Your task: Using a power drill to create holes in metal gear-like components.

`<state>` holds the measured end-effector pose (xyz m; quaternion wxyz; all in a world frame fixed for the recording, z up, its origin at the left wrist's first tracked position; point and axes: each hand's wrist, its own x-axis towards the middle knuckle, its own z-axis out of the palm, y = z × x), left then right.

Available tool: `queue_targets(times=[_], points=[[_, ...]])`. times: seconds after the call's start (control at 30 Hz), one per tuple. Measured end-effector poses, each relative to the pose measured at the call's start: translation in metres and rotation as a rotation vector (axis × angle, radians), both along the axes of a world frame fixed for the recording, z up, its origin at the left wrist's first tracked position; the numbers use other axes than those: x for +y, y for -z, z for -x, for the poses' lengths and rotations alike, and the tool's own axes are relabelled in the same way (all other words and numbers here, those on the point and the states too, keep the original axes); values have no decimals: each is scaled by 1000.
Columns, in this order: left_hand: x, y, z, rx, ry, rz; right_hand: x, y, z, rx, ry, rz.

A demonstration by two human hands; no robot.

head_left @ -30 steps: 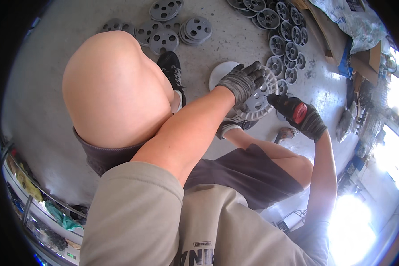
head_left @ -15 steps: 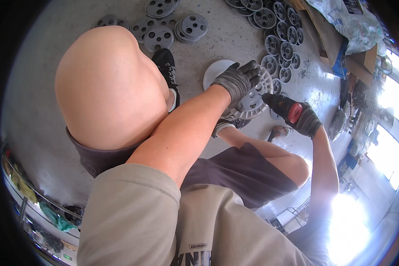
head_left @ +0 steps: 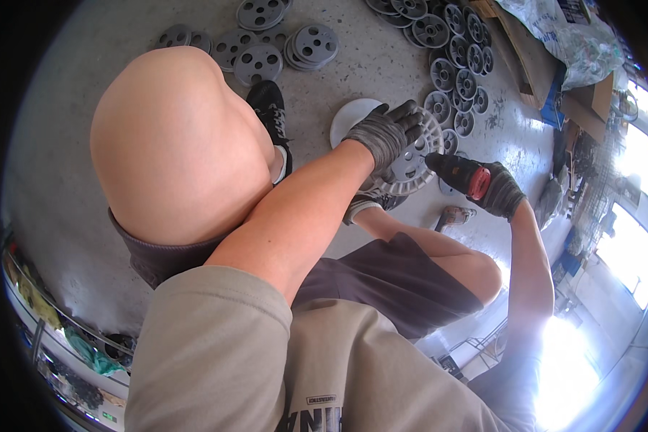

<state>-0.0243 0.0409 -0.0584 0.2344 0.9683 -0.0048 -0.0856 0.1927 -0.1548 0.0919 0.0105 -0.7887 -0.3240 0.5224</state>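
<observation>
A pale grey wheel with a slotted rim and a disc with round holes (head_left: 410, 164) is held tilted above the floor, over my shoe. My left hand (head_left: 385, 133), in a dark grey glove, grips its far left part, the fingers bent over the rim and partly hiding the disc. In my gloved right hand (head_left: 504, 193) is a black and red cordless power drill (head_left: 457, 173). Its nose points left at the wheel's right edge; whether the tip touches cannot be made out. A white round disc (head_left: 349, 119) lies behind my left hand.
Grey discs with holes (head_left: 258, 63) lie stacked at the far left. Many small dark wheels (head_left: 443, 72) cover the floor at the far right. A second power tool (head_left: 455, 216) lies near my right knee. Cardboard (head_left: 590, 108) and plastic sheeting (head_left: 590, 54) stand at right.
My right hand and the drill have shifted very slightly. The left hand keeps its place on the wheel.
</observation>
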Motion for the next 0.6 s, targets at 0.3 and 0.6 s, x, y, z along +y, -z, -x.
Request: queue_targets(times=[0.3,0.6], points=[[-3,14,3,-47,-33,-58,-14,24,-12,226,426,-7],[4,-8,3,18,15,-4,-45,40,-42,131,-61,-36]])
